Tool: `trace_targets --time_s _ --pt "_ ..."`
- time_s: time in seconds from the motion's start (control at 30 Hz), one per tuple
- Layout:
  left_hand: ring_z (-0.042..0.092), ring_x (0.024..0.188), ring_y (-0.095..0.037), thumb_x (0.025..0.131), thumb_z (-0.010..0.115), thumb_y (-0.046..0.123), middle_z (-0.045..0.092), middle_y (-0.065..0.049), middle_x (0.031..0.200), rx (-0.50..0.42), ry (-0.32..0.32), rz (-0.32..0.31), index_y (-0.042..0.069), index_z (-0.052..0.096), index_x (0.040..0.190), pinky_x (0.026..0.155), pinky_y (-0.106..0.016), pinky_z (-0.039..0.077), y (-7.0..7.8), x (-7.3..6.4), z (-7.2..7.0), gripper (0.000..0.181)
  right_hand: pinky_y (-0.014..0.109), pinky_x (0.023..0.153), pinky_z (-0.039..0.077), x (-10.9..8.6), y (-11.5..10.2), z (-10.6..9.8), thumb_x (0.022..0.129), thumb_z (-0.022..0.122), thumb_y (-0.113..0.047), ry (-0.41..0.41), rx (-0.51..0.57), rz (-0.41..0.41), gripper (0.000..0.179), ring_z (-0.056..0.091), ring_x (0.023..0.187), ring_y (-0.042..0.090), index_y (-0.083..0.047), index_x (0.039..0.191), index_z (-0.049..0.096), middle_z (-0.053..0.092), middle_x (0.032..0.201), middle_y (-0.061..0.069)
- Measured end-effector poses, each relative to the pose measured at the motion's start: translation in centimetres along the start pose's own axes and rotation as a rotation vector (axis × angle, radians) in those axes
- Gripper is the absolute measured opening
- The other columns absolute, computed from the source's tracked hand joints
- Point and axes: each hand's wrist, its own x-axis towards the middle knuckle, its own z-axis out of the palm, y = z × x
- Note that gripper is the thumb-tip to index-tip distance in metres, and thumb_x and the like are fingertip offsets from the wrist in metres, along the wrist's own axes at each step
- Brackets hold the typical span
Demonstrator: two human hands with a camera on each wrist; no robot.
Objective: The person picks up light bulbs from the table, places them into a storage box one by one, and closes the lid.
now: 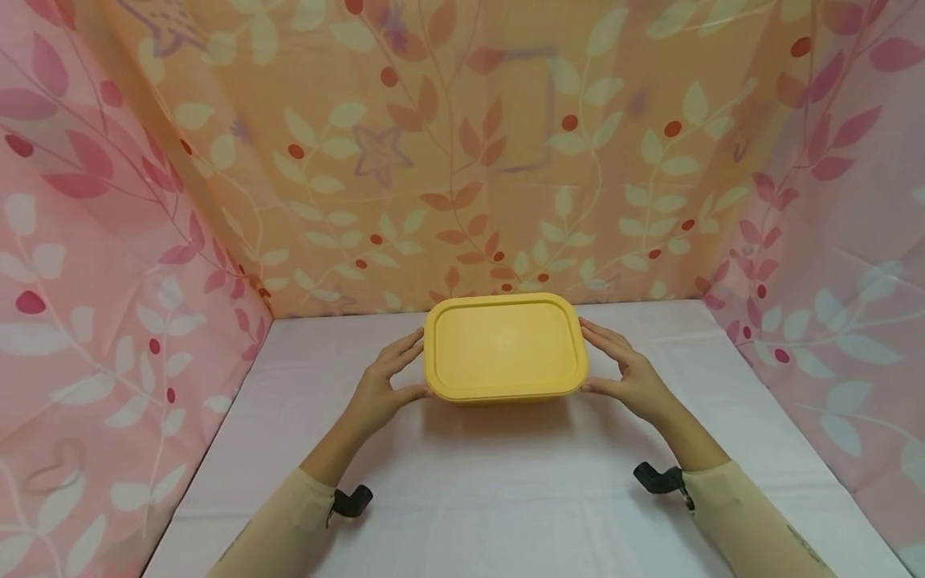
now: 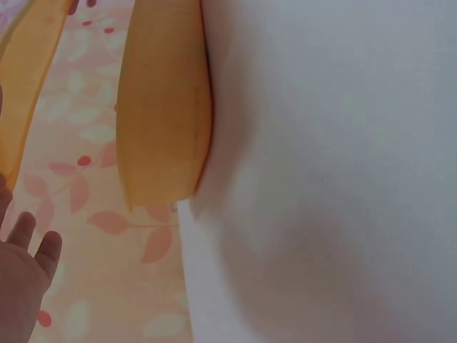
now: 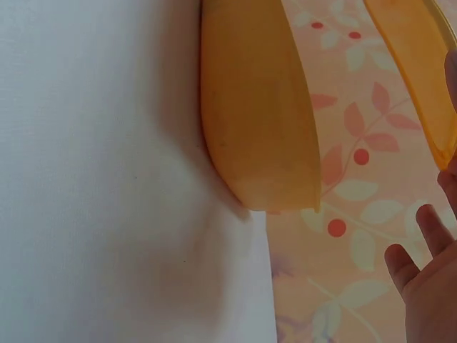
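A yellow rectangular lid (image 1: 506, 347) with rounded corners is held level between both hands in the head view. The left hand (image 1: 381, 384) grips its left end, thumb at the near corner and fingers farther back. At the opposite end the right hand (image 1: 639, 384) grips it the same way. Below the lid, a yellow plastic container (image 2: 163, 107) stands on the table, mostly hidden from the head camera. Both wrist views show a gap between the container's rim and the raised lid (image 3: 421, 71). The container's inside is hidden.
A white cloth (image 1: 477, 498) covers the table. Floral curtains rise behind it, with an orange-toned back curtain (image 1: 462, 160) and pink ones at the left (image 1: 94, 281) and right. Black wrist mounts (image 1: 352, 502) stick out from both sleeves.
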Motion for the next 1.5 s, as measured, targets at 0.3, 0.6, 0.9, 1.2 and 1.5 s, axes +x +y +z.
trace_targets --time_s 0.3,0.6,0.9,1.2,1.5 --pt "0.035 0.15 -0.02 0.076 0.089 0.009 0.041 0.009 0.162 -0.004 -0.047 -0.094 0.02 0.051 0.152 0.123 -0.057 0.032 -0.9 0.9 -0.1 0.086 0.002 0.111 0.025 0.5 1.1 0.3 0.078 0.088 -0.007 0.001 -0.082 0.062 0.086 0.034 0.149 0.021 -0.009 0.154 0.048 0.042 0.162 0.007" --pt "0.033 0.151 -0.017 0.078 0.09 0.02 0.04 0.015 0.162 0.017 -0.088 -0.172 0.024 0.049 0.154 0.125 -0.055 0.029 -2.2 1.8 0.2 0.087 0.066 0.121 0.026 1.0 3.7 0.6 0.08 0.088 -0.01 -0.024 -0.075 0.107 0.085 0.031 0.15 0.032 -0.007 0.154 0.047 0.04 0.163 0.009" --pt "0.032 0.151 -0.019 0.079 0.089 0.031 0.041 0.013 0.162 0.033 -0.13 -0.216 0.023 0.049 0.154 0.125 -0.056 0.027 -4.0 2.3 0.6 0.085 0.068 0.122 0.023 1.2 7.7 0.8 0.079 0.089 -0.016 -0.045 -0.053 0.148 0.086 0.03 0.152 0.029 -0.02 0.155 0.048 0.04 0.164 -0.001" --pt "0.033 0.151 -0.024 0.078 0.088 0.038 0.041 0.014 0.161 0.047 -0.157 -0.27 0.025 0.05 0.153 0.126 -0.058 0.024 -5.1 2.3 0.9 0.085 0.07 0.121 0.02 1.5 8.4 0.9 0.08 0.089 -0.028 -0.09 -0.053 0.191 0.088 0.027 0.153 0.034 -0.023 0.156 0.046 0.037 0.165 -0.002" --pt "0.032 0.152 -0.025 0.077 0.089 0.038 0.041 0.01 0.162 0.018 -0.182 -0.312 0.024 0.051 0.153 0.127 -0.057 0.022 -5.8 2.1 1.3 0.086 0.07 0.123 0.015 1.5 8.7 1.3 0.079 0.09 -0.024 -0.118 -0.053 0.236 0.087 0.025 0.153 0.038 -0.015 0.155 0.047 0.037 0.165 0.006"
